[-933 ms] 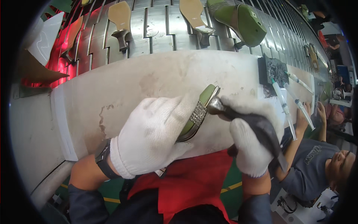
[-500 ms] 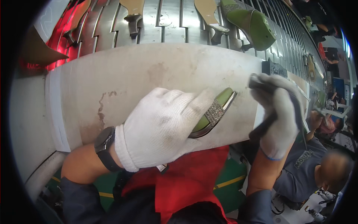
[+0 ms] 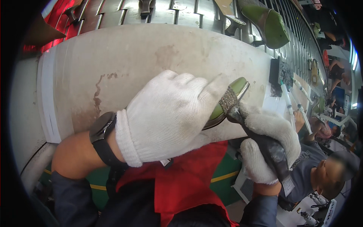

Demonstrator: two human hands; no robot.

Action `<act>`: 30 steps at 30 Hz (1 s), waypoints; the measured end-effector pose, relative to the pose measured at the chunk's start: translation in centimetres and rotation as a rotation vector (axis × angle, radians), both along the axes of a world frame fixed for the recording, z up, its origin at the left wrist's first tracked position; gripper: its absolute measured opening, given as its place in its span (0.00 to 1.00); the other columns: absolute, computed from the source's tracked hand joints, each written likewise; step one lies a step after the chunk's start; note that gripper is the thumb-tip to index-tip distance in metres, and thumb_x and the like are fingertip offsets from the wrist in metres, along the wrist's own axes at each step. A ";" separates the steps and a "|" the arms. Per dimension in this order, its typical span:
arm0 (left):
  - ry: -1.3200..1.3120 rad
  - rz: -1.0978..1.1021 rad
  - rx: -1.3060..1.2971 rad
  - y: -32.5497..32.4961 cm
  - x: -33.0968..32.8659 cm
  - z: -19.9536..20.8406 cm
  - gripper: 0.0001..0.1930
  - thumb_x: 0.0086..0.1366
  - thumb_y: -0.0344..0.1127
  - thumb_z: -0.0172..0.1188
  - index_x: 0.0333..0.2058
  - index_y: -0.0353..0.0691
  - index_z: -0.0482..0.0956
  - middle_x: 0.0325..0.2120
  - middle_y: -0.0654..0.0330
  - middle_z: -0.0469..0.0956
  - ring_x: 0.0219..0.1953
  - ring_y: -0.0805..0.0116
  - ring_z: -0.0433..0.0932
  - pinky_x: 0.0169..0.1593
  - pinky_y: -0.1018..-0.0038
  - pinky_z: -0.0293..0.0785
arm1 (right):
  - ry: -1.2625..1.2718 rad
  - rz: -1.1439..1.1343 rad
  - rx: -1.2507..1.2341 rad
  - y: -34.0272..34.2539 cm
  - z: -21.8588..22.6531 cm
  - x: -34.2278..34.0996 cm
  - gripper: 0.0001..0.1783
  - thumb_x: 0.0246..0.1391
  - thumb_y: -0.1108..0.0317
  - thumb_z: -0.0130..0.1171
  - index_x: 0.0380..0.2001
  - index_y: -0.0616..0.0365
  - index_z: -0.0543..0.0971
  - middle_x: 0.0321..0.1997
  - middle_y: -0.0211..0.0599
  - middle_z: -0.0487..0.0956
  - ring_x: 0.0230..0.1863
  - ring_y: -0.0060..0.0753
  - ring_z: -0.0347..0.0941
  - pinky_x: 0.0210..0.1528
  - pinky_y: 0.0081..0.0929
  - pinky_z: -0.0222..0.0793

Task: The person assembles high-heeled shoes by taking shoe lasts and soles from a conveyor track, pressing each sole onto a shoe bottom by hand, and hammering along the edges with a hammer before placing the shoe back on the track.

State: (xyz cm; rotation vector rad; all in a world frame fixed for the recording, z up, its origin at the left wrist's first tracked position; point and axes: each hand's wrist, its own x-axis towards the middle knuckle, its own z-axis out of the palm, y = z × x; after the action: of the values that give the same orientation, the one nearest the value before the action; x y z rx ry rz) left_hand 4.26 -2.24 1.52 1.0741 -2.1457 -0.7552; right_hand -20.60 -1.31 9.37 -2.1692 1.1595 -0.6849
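Note:
My left hand [image 3: 174, 113], in a white knit glove, is closed on a green sandal [image 3: 239, 86] with a glittery stone strap [image 3: 228, 100] and a metallic sole edge. Its fingers hide the rear of the sandal. In my right hand [image 3: 272, 140], also gloved, is a dark hand tool with a black handle [image 3: 270, 153]; I cannot make out its exact kind. The tool's narrow end meets the sandal's edge beside the strap. Below both hands lies a pale, stained worktop [image 3: 132, 49].
Beyond the worktop runs a slatted metal conveyor [image 3: 185, 17] carrying shoe parts and a green-covered heeled shoe [image 3: 272, 28]. At the right are a dark block [image 3: 280, 72] and several syringes [image 3: 287, 98]. A co-worker [image 3: 325, 174] sits close by on the right.
My right hand has swung down and left, bringing the tool from above the worktop's right side to the sandal's strap. The left hand and sandal have shifted slightly right and up in view.

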 end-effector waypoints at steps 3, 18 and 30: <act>0.004 0.000 0.012 0.2 0.0 0.0 0.44 0.58 0.50 0.80 0.65 0.31 0.73 0.45 0.47 0.83 0.47 0.45 0.84 0.53 0.55 0.77 | 0.092 0.055 0.010 0.3 0.5 1.0 0.18 0.51 0.74 0.75 0.47 0.60 0.86 0.48 0.54 0.88 0.51 0.53 0.89 0.57 0.40 0.84; 0.137 -0.063 0.096 -0.9 1.4 -0.7 0.20 0.73 0.39 0.64 0.58 0.34 0.83 0.38 0.44 0.86 0.41 0.41 0.87 0.44 0.55 0.82 | 0.110 0.029 -0.294 6.4 -4.1 5.1 0.24 0.54 0.73 0.72 0.54 0.63 0.79 0.52 0.57 0.85 0.52 0.65 0.85 0.58 0.52 0.82; 0.040 0.022 0.210 -0.9 1.5 -0.1 0.19 0.74 0.41 0.63 0.54 0.33 0.87 0.39 0.42 0.87 0.41 0.46 0.89 0.47 0.61 0.83 | -0.543 -0.085 0.171 8.5 -7.0 6.7 0.23 0.52 0.81 0.72 0.53 0.64 0.82 0.52 0.57 0.88 0.53 0.56 0.88 0.59 0.46 0.81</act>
State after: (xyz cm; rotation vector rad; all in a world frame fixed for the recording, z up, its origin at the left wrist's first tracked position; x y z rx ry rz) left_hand 5.79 -3.15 1.43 1.1762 -2.0523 -1.0003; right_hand -13.87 7.23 2.32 -1.6507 0.9755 -1.0857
